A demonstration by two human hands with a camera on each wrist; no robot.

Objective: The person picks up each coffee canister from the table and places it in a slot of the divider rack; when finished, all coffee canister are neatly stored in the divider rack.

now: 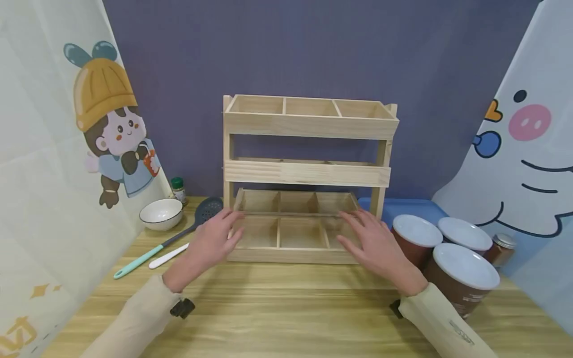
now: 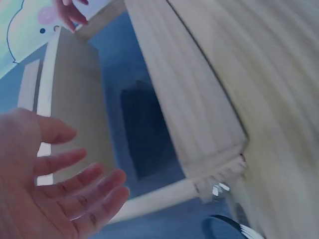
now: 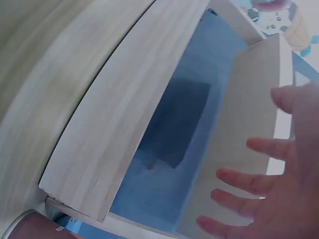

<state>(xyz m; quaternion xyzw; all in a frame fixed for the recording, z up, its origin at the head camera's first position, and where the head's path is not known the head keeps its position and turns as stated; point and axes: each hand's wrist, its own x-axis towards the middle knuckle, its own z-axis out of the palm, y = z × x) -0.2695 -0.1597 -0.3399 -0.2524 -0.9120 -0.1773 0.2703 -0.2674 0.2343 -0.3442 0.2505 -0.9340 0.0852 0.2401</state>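
Note:
A three-tier wooden rack (image 1: 309, 174) with divided compartments stands against the dark blue backdrop. Over the left end of its bottom tray (image 1: 293, 255) is my left hand (image 1: 216, 234), and over the right end my right hand (image 1: 373, 242). The left wrist view shows that left hand (image 2: 75, 189) with its fingers apart and nothing between them, beside a wooden panel of the rack. In the right wrist view the right hand (image 3: 269, 184) is likewise spread and holds nothing. Whether any fingertip touches the rack, I cannot tell.
Left of the rack lie a slotted spatula (image 1: 208, 211) with a mint handle and a white handle (image 1: 169, 256), near a white bowl (image 1: 161, 215) and a green-capped jar (image 1: 178, 190). At right stand several white-lidded brown tubs (image 1: 463, 281), a silver-lidded jar (image 1: 500, 248) and a blue tray (image 1: 416, 206).

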